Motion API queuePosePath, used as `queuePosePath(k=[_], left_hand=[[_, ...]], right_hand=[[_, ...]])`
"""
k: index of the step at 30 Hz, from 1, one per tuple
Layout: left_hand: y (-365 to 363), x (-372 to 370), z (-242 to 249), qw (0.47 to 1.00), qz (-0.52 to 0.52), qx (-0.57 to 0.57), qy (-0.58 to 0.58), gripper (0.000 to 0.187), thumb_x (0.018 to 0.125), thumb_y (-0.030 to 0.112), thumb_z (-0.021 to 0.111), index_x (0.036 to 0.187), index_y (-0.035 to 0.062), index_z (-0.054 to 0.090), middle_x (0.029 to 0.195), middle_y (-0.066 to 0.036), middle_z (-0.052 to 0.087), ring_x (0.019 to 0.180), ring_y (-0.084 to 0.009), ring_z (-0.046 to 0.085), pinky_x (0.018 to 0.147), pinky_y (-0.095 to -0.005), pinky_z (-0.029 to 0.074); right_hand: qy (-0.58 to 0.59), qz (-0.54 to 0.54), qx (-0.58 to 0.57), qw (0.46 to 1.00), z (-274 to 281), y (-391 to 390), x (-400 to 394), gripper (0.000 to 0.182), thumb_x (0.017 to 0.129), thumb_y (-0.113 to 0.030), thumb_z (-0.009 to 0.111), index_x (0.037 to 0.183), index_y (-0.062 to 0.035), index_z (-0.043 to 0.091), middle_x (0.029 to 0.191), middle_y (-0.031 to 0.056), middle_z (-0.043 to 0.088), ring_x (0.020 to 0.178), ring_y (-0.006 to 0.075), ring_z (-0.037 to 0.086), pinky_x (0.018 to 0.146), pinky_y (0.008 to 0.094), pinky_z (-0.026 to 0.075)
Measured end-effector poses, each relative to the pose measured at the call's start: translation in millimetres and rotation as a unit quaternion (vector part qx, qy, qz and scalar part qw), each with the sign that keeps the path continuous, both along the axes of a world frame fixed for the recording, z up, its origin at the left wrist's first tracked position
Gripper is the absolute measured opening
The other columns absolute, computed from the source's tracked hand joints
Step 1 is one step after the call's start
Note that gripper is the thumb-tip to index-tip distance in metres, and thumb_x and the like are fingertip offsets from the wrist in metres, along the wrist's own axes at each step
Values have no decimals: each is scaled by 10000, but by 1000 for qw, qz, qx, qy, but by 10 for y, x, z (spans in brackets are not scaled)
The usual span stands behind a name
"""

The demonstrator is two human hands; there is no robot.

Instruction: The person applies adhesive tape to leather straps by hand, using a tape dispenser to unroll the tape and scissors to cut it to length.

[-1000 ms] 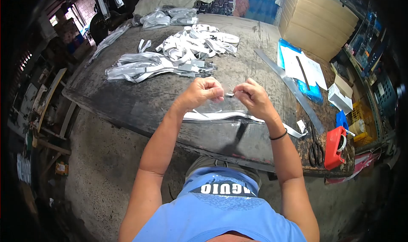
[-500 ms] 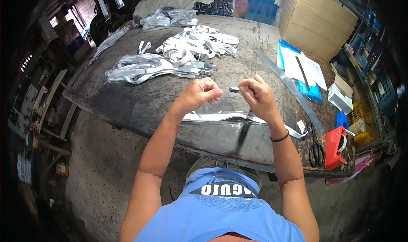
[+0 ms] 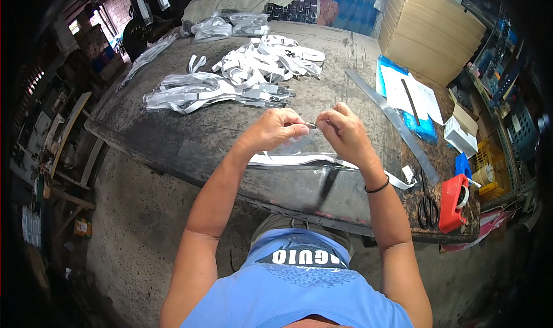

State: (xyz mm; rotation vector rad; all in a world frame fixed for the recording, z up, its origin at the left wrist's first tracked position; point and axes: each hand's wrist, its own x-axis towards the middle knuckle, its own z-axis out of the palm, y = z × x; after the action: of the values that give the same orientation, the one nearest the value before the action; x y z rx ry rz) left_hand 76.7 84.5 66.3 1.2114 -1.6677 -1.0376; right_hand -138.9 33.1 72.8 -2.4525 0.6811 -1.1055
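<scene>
Metal, a small clip [image 3: 311, 124], is pinched between the left hand [image 3: 272, 129] and the right hand [image 3: 342, 133], both closed on it above the worktop [image 3: 190, 135]. White straps [image 3: 294, 158] lie just beneath the hands.

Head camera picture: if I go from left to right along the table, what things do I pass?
Pile of white straps → left hand → right hand → long metal ruler → scissors → red tape dispenser.

Blue shirt [image 3: 299, 287] with dark band, white letters reading "AGUIO", seen upside down
</scene>
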Motion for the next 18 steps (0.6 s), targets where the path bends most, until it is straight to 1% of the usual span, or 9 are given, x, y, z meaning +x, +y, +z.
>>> queuePosePath(k=[2,8,10,11,13,14,15,17,18], left_hand=[[2,-14,45,998,3,51,-21,254,892,227,690,994,-6,695,870,-36,655,708,-88,610,590,-236,516],[-28,15,26,999,-7,38,17,264,904,218,669,1049,-3,687,847,-31,690,747,-82,636,593,-231,513],[-40,57,-5,999,-11,32,21,240,905,220,670,1019,11,697,813,-17,682,725,-70,626,581,-228,508],[-45,79,-10,999,-14,27,26,218,906,223,670,988,24,707,779,-3,673,703,-58,617,569,-226,503],[-34,108,0,998,-10,47,30,214,906,220,668,990,27,708,783,-4,675,707,-59,619,574,-227,503],[-28,109,16,997,-8,68,34,209,907,217,666,992,31,708,787,-5,677,711,-59,622,578,-228,504],[-24,102,39,997,-8,69,35,209,907,217,666,992,31,708,787,-5,677,711,-59,622,578,-228,504],[-26,67,91,996,-29,90,-2,234,906,205,660,1040,16,689,836,-13,689,752,-64,628,617,-214,494],[-48,60,90,995,-31,91,-1,234,906,205,660,1040,16,689,836,-13,689,752,-64,628,617,-214,494]], right_hand=[[4,4,-11,1000,-14,-34,13,89,857,-121,641,926,-68,658,820,115,538,772,313,605,678,389,490],[-2,33,6,999,47,-63,10,177,837,-168,693,976,-62,664,856,118,630,789,293,636,694,362,502],[94,-7,184,978,162,-36,-52,199,837,-162,696,989,-38,660,867,129,647,778,264,635,696,343,498],[94,-6,184,978,129,-83,-90,199,837,-162,696,989,-38,660,867,129,647,778,264,635,696,343,498],[54,62,124,989,25,-194,-163,217,838,-162,695,995,-17,657,858,137,637,757,241,621,692,336,490],[80,48,111,989,107,-164,-168,208,848,-158,678,990,-7,655,879,150,640,774,275,628,698,354,490],[81,48,112,989,83,-189,-162,208,848,-158,678,990,-7,655,879,150,640,774,275,628,698,354,490],[73,75,-20,994,19,-261,-153,188,853,-100,687,1019,-14,669,814,70,600,694,152,550,625,304,447],[73,73,-19,994,6,-283,-142,188,853,-100,687,1019,-14,669,814,70,600,694,152,550,625,304,447]])
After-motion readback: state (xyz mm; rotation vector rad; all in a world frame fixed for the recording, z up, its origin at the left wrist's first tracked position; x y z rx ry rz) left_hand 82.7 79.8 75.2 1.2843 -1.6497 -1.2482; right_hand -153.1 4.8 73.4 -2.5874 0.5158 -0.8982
